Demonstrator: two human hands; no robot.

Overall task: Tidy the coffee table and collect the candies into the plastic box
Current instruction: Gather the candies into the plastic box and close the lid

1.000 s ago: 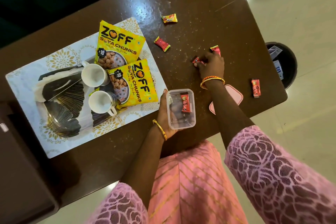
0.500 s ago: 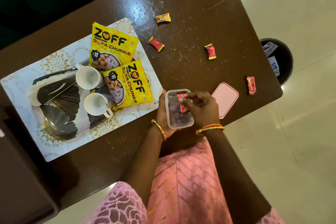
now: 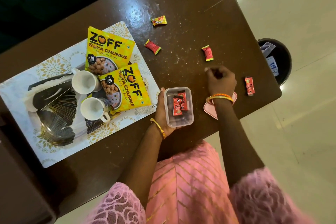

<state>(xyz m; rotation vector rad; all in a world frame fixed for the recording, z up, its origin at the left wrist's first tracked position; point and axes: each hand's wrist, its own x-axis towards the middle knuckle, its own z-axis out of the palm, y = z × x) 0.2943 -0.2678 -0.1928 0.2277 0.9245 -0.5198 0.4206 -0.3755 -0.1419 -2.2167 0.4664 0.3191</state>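
My left hand (image 3: 161,112) holds a clear plastic box (image 3: 179,121) at the table's near edge; two red candies (image 3: 178,105) lie inside it. My right hand (image 3: 221,80) hovers over the brown table with fingers loosely curled and nothing in them, just below a red candy (image 3: 207,53). Another red candy (image 3: 153,46) and a yellow-orange candy (image 3: 159,20) lie farther back. One more red candy (image 3: 249,86) lies near the right edge. The pink lid (image 3: 211,108) lies mostly hidden under my right wrist.
A patterned placemat (image 3: 54,154) at the left carries a dark tray with two white cups (image 3: 85,82) and two yellow soya chunk packets (image 3: 109,51). A black bin (image 3: 276,60) stands on the floor by the table's right end.
My right hand picked a red candy from the table, dropped it into the box, and has moved back out over the table, empty. My left hand kept hold of the box.
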